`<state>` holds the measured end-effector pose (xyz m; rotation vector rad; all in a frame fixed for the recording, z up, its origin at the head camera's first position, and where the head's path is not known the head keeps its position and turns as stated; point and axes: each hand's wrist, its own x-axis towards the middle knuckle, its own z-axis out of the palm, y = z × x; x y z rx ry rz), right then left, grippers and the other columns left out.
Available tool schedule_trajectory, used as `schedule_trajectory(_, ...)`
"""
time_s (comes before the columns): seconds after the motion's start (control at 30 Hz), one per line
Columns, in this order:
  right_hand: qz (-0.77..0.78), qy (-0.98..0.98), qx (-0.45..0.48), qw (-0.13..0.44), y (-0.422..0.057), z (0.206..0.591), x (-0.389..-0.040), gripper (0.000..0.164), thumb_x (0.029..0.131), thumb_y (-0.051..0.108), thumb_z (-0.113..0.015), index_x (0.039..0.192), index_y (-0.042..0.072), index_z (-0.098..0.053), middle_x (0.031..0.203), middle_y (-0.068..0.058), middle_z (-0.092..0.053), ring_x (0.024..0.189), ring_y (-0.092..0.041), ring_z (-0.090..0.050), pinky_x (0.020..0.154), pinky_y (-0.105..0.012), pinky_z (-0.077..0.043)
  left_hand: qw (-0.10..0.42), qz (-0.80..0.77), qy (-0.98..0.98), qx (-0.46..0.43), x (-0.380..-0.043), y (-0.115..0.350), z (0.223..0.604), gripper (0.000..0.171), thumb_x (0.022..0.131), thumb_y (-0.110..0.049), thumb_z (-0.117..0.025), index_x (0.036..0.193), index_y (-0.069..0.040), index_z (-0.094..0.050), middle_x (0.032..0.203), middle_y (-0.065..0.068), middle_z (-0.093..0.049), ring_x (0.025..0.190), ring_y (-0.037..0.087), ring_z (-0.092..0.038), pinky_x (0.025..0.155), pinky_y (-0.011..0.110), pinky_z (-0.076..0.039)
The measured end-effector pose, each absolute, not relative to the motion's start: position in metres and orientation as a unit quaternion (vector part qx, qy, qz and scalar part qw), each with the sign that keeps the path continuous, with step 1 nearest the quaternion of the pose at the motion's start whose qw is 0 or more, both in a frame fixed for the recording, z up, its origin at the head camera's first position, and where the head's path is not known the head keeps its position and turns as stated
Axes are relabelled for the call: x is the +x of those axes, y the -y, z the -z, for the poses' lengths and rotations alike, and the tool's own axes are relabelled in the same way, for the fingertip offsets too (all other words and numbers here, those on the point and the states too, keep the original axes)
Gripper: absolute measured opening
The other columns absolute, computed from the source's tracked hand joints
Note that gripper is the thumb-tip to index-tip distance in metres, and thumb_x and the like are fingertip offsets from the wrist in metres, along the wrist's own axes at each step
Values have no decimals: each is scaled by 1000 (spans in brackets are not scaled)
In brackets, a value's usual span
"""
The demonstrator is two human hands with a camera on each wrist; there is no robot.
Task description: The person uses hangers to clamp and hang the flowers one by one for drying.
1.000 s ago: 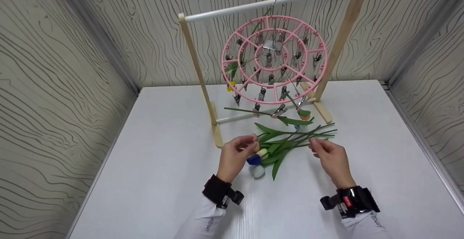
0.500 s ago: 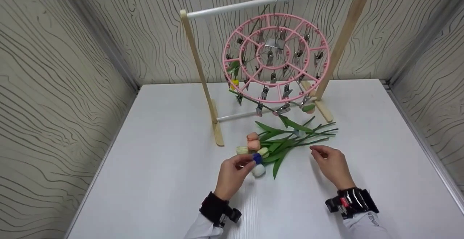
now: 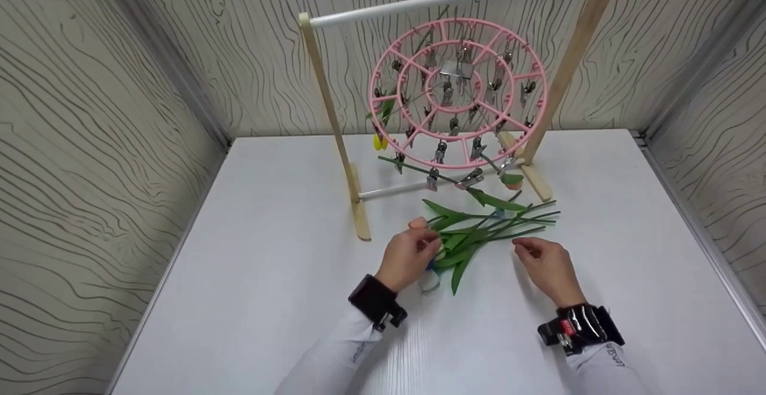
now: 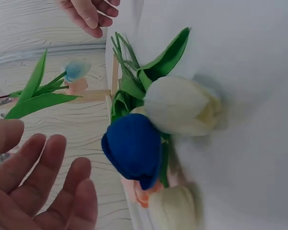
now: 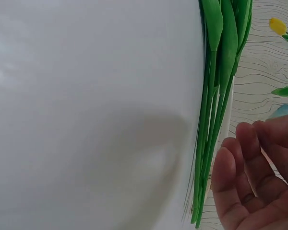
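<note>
A bunch of artificial tulips (image 3: 467, 242) lies on the white table, heads to the left and stems to the right. My left hand (image 3: 409, 257) hovers over the heads, hiding some of them in the head view. Its fingers (image 4: 53, 153) are loosely bent with nothing between them. Beside it in the left wrist view are a blue tulip (image 4: 134, 148) and a white tulip (image 4: 180, 105). My right hand (image 3: 552, 268) stays near the stem ends (image 5: 204, 177), apart from them, its fingers (image 5: 252, 153) relaxed and holding nothing.
A pink round clip hanger (image 3: 458, 163) hangs from the white bar (image 3: 383, 8) of a wooden stand (image 3: 329, 102) behind the flowers. Several metal clips dangle from it. A yellow tulip (image 3: 380, 141), a pale blue tulip (image 4: 77, 70) and a peach one (image 3: 513, 185) hang there.
My left hand dips toward me, then shifts right and up over the tulip heads. The right hand stays almost still. The hanging hanger and its tulips sway slightly.
</note>
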<state>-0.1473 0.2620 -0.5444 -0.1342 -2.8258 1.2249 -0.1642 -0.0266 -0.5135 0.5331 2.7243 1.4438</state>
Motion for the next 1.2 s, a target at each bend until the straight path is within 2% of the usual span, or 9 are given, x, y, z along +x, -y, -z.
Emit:
schedule_trajectory(0.1,-393,918,-47,34,-262,544,-149,24,103,11,-64,118,-1,-77,115,-23,-78,97,-26,-71,74,-20,-49,46,-398,-894,200,-181,10,505,28,107,-21,-64,124,-3,-77,119,13,-79,112,26,-74,104,37,-55)
schedule_trajectory(0.17,-392,918,-48,33,-261,543,-150,24,103,11,-64,118,-1,-77,114,-22,-78,97,-26,-71,73,-20,-49,66,-345,-915,201,-191,-3,503,33,107,-26,-63,130,-5,-74,127,11,-78,120,28,-71,110,42,-49)
schedule_trajectory(0.3,-397,916,-53,30,-259,541,-149,24,103,12,-64,119,-1,-77,113,-22,-78,95,-24,-71,73,-20,-50,75,-220,-955,186,-205,-25,505,33,107,-32,-63,129,-12,-75,129,5,-77,120,31,-70,99,45,-51)
schedule_trajectory(0.4,-398,915,-59,30,-258,540,-148,25,103,12,-64,119,-1,-77,112,-22,-78,94,-23,-70,72,-21,-49,78,-136,-971,178,-210,-39,513,29,107,-35,-61,116,-14,-79,121,4,-79,112,29,-70,92,44,-53)
schedule_trajectory(0.47,-396,916,-63,32,-257,541,-146,25,103,12,-64,119,-1,-77,112,-22,-78,95,-23,-70,73,-21,-49,80,-88,-977,179,-212,-45,520,27,107,-35,-61,112,-16,-79,118,4,-79,112,27,-69,94,44,-54)
schedule_trajectory(0.6,-391,917,-71,35,-257,541,-144,25,103,12,-63,120,-2,-77,113,-22,-78,98,-26,-72,74,-21,-50,64,-27,-980,188,-214,-52,535,21,103,-34,-66,109,-19,-80,116,3,-79,112,26,-70,97,47,-55)
schedule_trajectory(0.73,-393,915,-81,35,-258,539,-140,26,104,12,-63,121,-2,-76,114,-23,-78,99,-27,-72,74,-19,-50,36,-34,-978,205,-211,-52,539,16,101,-29,-69,104,-19,-80,110,3,-80,107,27,-71,95,49,-56)
schedule_trajectory(1.03,-436,893,-116,4,-256,539,-131,31,106,16,-61,126,-3,-74,119,-23,-78,99,-14,-72,73,-15,-51,-29,-54,-970,236,-194,-45,533,15,100,-28,-71,105,-17,-80,104,3,-80,102,26,-72,96,47,-55)
schedule_trajectory(1.2,-481,865,-142,-11,-253,537,-124,38,108,25,-61,131,-4,-71,117,-21,-78,93,-6,-71,74,-15,-54,-66,-72,-966,239,-182,-43,530,14,98,-29,-74,102,-17,-81,102,3,-78,100,25,-70,89,44,-56)
